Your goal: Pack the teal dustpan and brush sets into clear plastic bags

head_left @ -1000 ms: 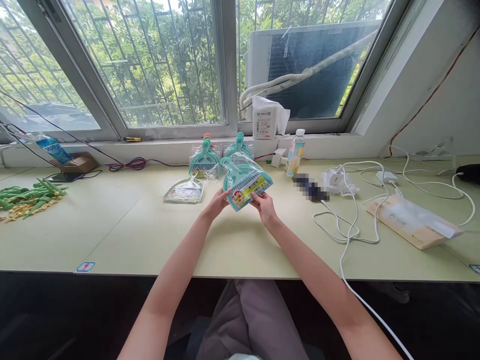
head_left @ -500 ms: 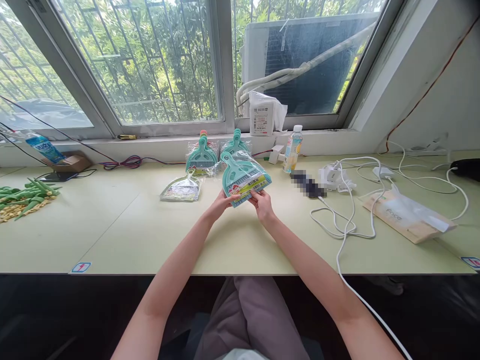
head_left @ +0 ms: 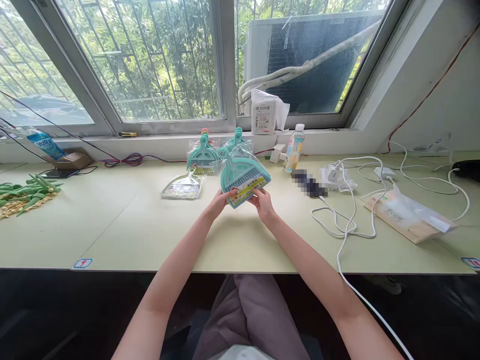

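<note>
green pods (head_left: 22,192) far left on surface (head_left: 112,225) | wrapped brush (head_left: 182,187) lying flat | left hand (head_left: 219,202) grip closed on lower-left corner of teal dustpan pack (head_left: 242,175), held tilted just above surface | right hand (head_left: 262,204) grip pinching its lower-right edge | white cables (head_left: 348,220) at right

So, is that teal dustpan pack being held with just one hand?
No, the left hand and the right hand each grip the lower edge of the teal dustpan pack.
</note>
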Demonstrator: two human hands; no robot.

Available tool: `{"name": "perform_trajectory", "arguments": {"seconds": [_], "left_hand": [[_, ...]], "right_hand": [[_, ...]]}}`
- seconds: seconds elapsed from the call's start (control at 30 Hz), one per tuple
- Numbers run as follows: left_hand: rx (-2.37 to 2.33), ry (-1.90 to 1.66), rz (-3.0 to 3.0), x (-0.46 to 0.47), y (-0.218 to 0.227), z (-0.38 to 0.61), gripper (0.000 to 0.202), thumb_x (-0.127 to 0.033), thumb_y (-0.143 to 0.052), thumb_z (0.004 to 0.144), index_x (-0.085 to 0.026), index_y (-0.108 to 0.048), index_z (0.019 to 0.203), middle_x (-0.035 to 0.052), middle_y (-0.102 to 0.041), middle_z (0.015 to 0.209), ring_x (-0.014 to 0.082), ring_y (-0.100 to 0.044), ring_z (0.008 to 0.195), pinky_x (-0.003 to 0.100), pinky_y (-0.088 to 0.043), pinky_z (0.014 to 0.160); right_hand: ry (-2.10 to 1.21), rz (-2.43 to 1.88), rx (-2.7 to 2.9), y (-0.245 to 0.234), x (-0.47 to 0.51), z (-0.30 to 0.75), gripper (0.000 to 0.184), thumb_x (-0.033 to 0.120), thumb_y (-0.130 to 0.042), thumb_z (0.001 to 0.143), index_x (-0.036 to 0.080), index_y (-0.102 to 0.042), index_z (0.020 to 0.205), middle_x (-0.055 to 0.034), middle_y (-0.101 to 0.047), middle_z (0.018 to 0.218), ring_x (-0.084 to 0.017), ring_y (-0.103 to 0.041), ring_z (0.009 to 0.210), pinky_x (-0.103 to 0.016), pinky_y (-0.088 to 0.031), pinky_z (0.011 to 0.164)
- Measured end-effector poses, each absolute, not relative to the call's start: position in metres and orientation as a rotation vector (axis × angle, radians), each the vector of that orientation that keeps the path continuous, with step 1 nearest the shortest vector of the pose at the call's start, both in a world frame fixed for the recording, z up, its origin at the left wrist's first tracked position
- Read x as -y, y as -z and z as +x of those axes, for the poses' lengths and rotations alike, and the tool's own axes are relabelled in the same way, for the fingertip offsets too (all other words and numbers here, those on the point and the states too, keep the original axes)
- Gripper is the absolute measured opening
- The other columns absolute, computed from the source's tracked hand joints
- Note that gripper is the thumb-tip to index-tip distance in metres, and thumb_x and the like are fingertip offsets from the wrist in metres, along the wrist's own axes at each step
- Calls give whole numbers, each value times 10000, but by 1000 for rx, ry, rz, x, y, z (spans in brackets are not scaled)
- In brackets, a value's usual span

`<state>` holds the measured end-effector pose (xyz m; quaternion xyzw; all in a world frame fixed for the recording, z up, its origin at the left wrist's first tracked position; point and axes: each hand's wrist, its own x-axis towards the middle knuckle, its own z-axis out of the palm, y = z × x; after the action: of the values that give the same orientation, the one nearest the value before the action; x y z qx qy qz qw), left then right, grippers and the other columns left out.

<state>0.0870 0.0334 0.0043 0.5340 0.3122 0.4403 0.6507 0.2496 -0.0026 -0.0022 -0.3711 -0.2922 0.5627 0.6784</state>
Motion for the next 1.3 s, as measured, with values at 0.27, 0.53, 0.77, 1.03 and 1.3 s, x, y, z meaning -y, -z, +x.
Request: {"name": "perform_trajectory", "arguments": {"seconds": [0.27, 0.53, 0.77, 1.03, 1.3], "left_hand": [[-683, -835, 1462, -23, -11, 90, 638, -441, -745, 699, -213, -564, 1267, 117, -629, 1230, 327, -578, 1112, 367, -488, 795], [-683, -848, 1452, -23, -11, 89, 623, -374, -767, 677, -224, -580, 1253, 103, -643, 1208, 327, -585, 1098, 392, -483, 830], [-711, -893, 1313, -29, -8, 87, 634, -336, -801, 622, -177, -598, 1202, 131, -642, 1194, 321, -600, 1070, 385, -482, 820], [-698, -873, 1317, -32, -3, 85, 592, -327, -791, 640, -171, -601, 1178, 132, -641, 1198, 311, -604, 1057, 358, -493, 779], [-681, -929, 1256, -36, -6, 80, 562, -307, -780, 641, -162, -618, 1159, 117, -658, 1168, 292, -619, 1026, 359, -489, 808]], "right_hand": [[-1252, -996, 506, 3, -4, 265, 280, 433, -629, 818, 172, -572, 901, -47, -688, 806, -186, -692, 688, -318, -616, 667], [-1318, -1040, 573, 7, -8, 272, 371, 533, -626, 808, 182, -606, 925, -67, -692, 835, -208, -696, 742, -330, -612, 658], [-1364, -970, 606, 2, -10, 272, 422, 593, -477, 880, 221, -566, 1057, -55, -699, 900, -212, -703, 736, -347, -613, 639], [-1379, -1006, 645, 2, -9, 273, 286, 470, -569, 866, 209, -589, 981, -58, -704, 908, -209, -701, 736, -336, -613, 643], [-1381, -856, 819, -1, -7, 268, 167, 236, -665, 806, 188, -600, 953, -37, -713, 975, -179, -704, 774, -323, -610, 721]]}}
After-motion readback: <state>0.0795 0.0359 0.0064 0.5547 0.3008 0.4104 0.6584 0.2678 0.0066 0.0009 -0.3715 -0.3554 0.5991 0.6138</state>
